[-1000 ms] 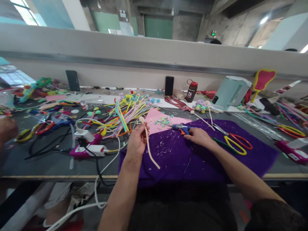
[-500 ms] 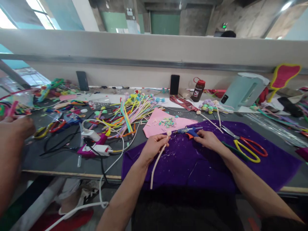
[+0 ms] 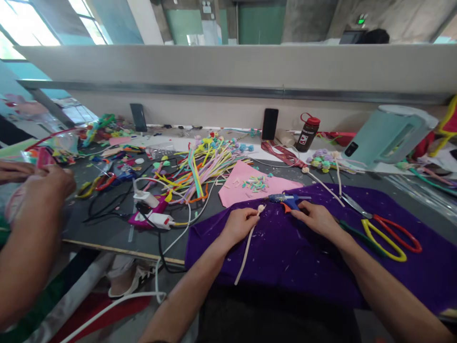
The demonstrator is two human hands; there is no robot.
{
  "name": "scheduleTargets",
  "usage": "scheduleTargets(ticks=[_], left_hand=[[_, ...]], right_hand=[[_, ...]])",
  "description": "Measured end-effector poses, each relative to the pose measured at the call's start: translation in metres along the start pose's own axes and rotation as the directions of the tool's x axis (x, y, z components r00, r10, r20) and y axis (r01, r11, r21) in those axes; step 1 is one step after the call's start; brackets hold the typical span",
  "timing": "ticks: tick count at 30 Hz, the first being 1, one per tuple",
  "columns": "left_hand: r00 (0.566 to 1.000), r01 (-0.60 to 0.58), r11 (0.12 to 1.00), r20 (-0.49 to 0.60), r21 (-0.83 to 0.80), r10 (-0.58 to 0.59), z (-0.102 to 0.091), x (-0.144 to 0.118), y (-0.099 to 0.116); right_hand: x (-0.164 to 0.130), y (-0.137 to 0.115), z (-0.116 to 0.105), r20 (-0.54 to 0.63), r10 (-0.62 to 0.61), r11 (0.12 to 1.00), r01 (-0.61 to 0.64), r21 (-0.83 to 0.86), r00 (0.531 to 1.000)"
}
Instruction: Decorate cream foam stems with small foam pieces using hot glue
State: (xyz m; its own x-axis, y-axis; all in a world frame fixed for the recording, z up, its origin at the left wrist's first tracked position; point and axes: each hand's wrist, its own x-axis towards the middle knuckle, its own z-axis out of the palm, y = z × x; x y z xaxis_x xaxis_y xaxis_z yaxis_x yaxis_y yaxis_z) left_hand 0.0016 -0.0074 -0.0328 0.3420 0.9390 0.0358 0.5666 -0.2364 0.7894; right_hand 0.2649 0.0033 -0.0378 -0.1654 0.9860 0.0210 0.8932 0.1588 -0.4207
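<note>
Between the thumb and fingers of my left hand (image 3: 238, 226) is a cream pipe cleaner (image 3: 244, 259), its small knotted head above my fingertips and its stem hanging toward me. My right hand (image 3: 316, 219) grips the handle of a blue hot glue gun (image 3: 285, 198) with an orange trigger. The gun's nozzle points left toward the knotted head, apart from it. Under both hands spreads a purple cloth (image 3: 278, 264) flecked with bits. Just beyond the gun, small pastel cut pieces (image 3: 255, 183) lie on a pink sheet (image 3: 230, 190).
Red-and-yellow-handled scissors (image 3: 387, 236) lie right of my right hand. Pipe cleaners (image 3: 200, 164) are heaped behind a power strip (image 3: 152, 218) with trailing cables. A bottle (image 3: 307, 135), a phone (image 3: 270, 124) and a kettle (image 3: 391, 136) stand behind. A co-worker's hands (image 3: 50, 186) are at left.
My view has turned left, so the table's things sit farther right. More of the co-worker's hands shows. My two hands keep nearly the same hold on the pipe cleaner and glue gun.
</note>
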Motion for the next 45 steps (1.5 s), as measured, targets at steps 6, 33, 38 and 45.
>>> scheduleTargets(ticks=[6,33,38,45], left_hand=[[0.980,0.038,0.896,-0.191,0.443,0.053,-0.058,0.022,0.002],[0.961,0.267,0.592,-0.254,0.760,-0.108,-0.106,0.119,-0.069],[0.979,0.201,0.572,-0.189,0.795,-0.081,-0.103,0.129,-0.071],[0.983,0.175,0.550,-0.174,0.817,-0.054,-0.094,0.130,-0.076]], right_hand=[[0.001,0.003,0.002,0.003,-0.018,1.000,0.018,0.000,1.000],[0.001,0.004,0.001,0.069,-0.011,1.000,0.010,0.008,0.998],[0.002,0.002,-0.001,0.075,0.001,1.000,-0.001,0.001,0.997],[0.001,0.002,-0.002,0.066,-0.010,1.000,0.011,-0.011,0.998]])
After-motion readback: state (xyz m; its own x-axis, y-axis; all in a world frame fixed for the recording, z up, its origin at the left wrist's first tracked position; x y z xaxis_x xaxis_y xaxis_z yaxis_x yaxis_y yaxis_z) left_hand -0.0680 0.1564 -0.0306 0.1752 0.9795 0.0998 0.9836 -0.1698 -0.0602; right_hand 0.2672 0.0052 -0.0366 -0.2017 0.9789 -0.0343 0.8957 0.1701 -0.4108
